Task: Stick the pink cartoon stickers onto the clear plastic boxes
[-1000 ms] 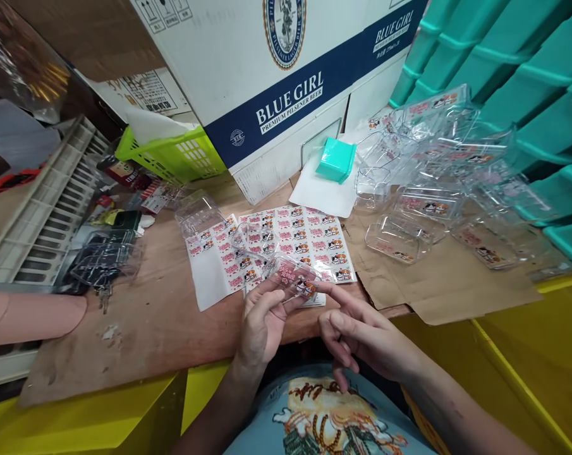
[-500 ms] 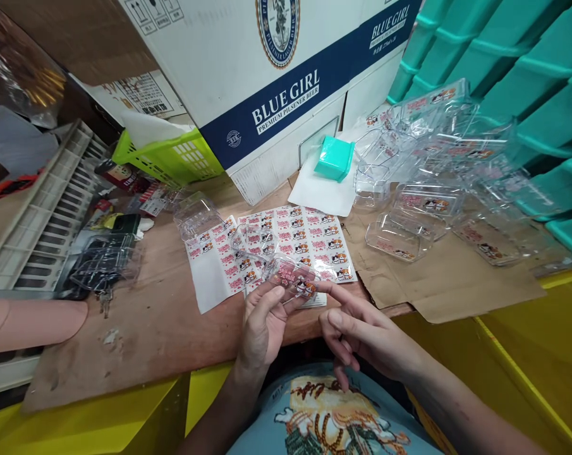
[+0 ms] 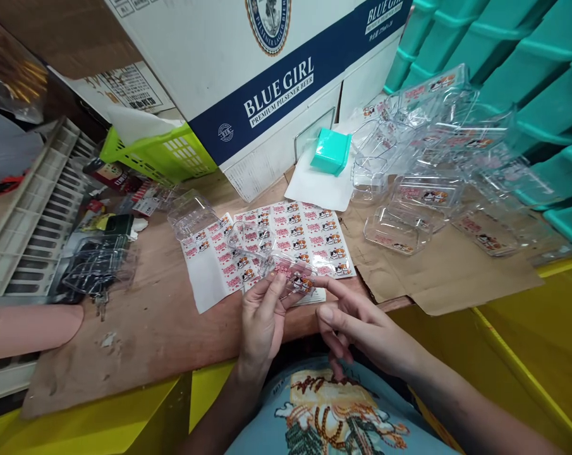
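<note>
With my left hand (image 3: 261,319) I am grasping a clear plastic case (image 3: 286,268) between the thumb and the fingers; it bears a cat sticker (image 3: 304,283). My right hand (image 3: 361,319) grasps nothing, and its forefinger reaches to the right edge of this case; I cannot tell if it presses. Just beyond my grip lie the cat sticker sheets (image 3: 321,237). Farther to its right, similar clear cases (image 3: 428,193) are piled.
</note>
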`<state>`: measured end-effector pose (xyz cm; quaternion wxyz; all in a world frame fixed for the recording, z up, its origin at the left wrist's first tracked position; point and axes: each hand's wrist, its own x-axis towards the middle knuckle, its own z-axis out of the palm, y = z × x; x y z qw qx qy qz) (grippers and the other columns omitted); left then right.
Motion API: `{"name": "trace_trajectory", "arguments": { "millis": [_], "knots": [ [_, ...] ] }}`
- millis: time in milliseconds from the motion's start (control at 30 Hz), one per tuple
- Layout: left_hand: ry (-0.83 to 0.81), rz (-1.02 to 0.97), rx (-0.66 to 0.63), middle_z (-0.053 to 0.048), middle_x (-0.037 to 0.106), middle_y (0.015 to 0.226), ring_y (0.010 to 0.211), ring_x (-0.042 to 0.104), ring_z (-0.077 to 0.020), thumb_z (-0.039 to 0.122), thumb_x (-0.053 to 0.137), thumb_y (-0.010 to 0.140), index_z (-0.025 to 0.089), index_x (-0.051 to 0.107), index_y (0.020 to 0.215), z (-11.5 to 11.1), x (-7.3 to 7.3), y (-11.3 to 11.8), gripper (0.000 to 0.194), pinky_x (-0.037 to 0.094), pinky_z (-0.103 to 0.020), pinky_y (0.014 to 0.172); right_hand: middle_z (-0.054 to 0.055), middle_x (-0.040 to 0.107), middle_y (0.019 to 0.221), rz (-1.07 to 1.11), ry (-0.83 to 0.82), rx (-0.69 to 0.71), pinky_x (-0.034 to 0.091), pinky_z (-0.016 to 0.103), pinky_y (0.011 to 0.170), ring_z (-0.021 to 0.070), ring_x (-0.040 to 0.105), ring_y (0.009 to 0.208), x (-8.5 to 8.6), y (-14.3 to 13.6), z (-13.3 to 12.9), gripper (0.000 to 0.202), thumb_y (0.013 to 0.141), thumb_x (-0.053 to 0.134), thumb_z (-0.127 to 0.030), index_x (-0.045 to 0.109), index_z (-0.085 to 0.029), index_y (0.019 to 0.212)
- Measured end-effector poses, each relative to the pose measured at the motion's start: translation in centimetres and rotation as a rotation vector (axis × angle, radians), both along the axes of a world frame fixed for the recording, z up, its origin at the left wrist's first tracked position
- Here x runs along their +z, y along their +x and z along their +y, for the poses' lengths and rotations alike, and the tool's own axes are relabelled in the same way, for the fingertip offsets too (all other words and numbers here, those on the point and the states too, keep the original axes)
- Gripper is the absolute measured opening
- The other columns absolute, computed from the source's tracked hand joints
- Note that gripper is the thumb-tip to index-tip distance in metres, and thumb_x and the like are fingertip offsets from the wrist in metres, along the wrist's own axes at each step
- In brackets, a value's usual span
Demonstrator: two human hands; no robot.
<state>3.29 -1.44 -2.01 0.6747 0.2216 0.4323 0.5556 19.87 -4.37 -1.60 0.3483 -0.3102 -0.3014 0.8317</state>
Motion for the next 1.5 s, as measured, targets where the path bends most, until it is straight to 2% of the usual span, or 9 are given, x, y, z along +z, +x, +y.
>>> {"name": "trace_trajectory", "arguments": {
  "millis": [267, 433, 633, 833, 1033, 1100, 1200, 1333, 1500],
  "knots": [
    [0.105, 0.194, 0.112, -0.001, 0.077, 0.09, 0.088, 0.072, -0.0184, 0.03, 0.076, 0.078, 0.02, 0.076, 0.079, -0.6, -0.2, 0.8, 0.009, 0.06, -0.026, 0.074, -0.009, 0.047, 0.057, -0.303, 0.145, -0.099, 0.043, 0.019, 0.045, 0.0085, 0.045, 0.048, 1.6, -1.3, -0.6, 0.062, 0.094, 0.055, -0.05, 0.034, -0.022, 0.145],
    [0.142, 0.361, 0.176, -0.003, 0.076, 0.097, 0.086, 0.071, -0.018, 0.033, 0.072, 0.082, 0.019, 0.077, 0.089, -1.4, -0.3, 1.0, 0.016, 0.06, -0.028, 0.077, -0.005, 0.048, 0.061, -0.612, 0.457, -0.166, 0.041, 0.023, 0.052, 0.0119, 0.047, 0.054, 2.0, -1.7, -1.3, 0.056, 0.097, 0.051, -0.043, 0.038, -0.021, 0.146],
    [0.183, 0.221, 0.225, -0.001, 0.077, 0.097, 0.096, 0.071, -0.0204, 0.031, 0.076, 0.078, 0.02, 0.075, 0.077, -1.7, 0.5, 1.8, 0.011, 0.061, -0.032, 0.081, 0.007, 0.062, 0.068, -1.032, 0.854, -0.298, 0.049, 0.033, 0.062, 0.0204, 0.05, 0.056, 0.5, -2.5, -2.5, 0.066, 0.096, 0.045, -0.027, 0.022, -0.015, 0.156],
    [0.089, -0.022, 0.175, 0.001, 0.078, 0.092, 0.089, 0.072, -0.0155, 0.024, 0.08, 0.073, 0.023, 0.076, 0.078, -1.9, 1.4, 0.9, 0.006, 0.059, -0.032, 0.088, 0.012, 0.067, 0.076, -1.354, 0.986, -0.217, 0.052, 0.035, 0.065, 0.0218, 0.056, 0.062, -0.5, -1.7, -2.4, 0.062, 0.094, 0.038, -0.017, 0.028, -0.02, 0.155],
    [0.16, -0.11, -0.234, -0.007, 0.077, 0.096, 0.088, 0.073, -0.0204, 0.03, 0.073, 0.082, 0.021, 0.077, 0.093, -1.7, 3.1, 2.2, 0.015, 0.059, -0.038, 0.088, 0.012, 0.056, 0.132, -0.951, 1.01, -0.42, 0.046, 0.044, 0.099, 0.0276, 0.055, 0.116, 3.7, 2.8, 0.8, 0.07, 0.092, 0.06, -0.039, 0.029, -0.029, 0.153],
    [0.275, 0.014, -0.295, -0.01, 0.075, 0.106, 0.098, 0.071, -0.0236, 0.032, 0.07, 0.084, 0.022, 0.073, 0.112, -1.2, 3.3, 1.8, 0.03, 0.056, -0.04, 0.092, 0.011, 0.056, 0.127, -1.001, 1.061, -0.565, 0.048, 0.042, 0.095, 0.0251, 0.057, 0.11, 4.9, 5.8, 3.2, 0.059, 0.093, 0.058, -0.038, 0.039, -0.029, 0.148],
    [0.438, 0.445, 0.005, -0.009, 0.069, 0.116, 0.102, 0.067, -0.0211, 0.029, 0.075, 0.08, 0.024, 0.068, 0.121, 0.4, 2.5, -1.6, 0.042, 0.053, -0.034, 0.095, 0.019, 0.054, 0.126, -1.557, 1.172, -0.956, 0.04, 0.049, 0.1, 0.0319, 0.049, 0.118, 5.6, 11.8, 8.0, 0.067, 0.088, 0.064, -0.043, 0.044, -0.017, 0.146],
    [0.609, 1.019, 0.276, -0.009, 0.061, 0.118, 0.11, 0.06, -0.0259, 0.034, 0.079, 0.073, 0.024, 0.072, 0.112, 3.9, 0.8, -8.0, 0.04, 0.044, -0.04, 0.106, 0.031, 0.039, 0.145, -2.073, 1.195, -0.822, 0.031, 0.059, 0.103, 0.0423, 0.036, 0.135, 4.9, 18.2, 13.4, 0.065, 0.093, 0.056, -0.043, 0.044, -0.007, 0.146],
    [0.735, 1.491, -0.294, -0.012, 0.038, 0.149, 0.144, 0.025, -0.0375, 0.046, 0.077, 0.073, 0.029, 0.037, 0.148, 9.2, -0.9, -10.8, 0.086, 0.02, -0.058, 0.117, 0.028, 0.018, 0.159, -2.103, 1.267, -0.791, 0.014, 0.076, 0.104, 0.0489, 0.01, 0.147, 4.0, 16.0, 15.0, 0.061, 0.095, 0.053, -0.04, 0.04, -0.014, 0.149]
  ]
}}
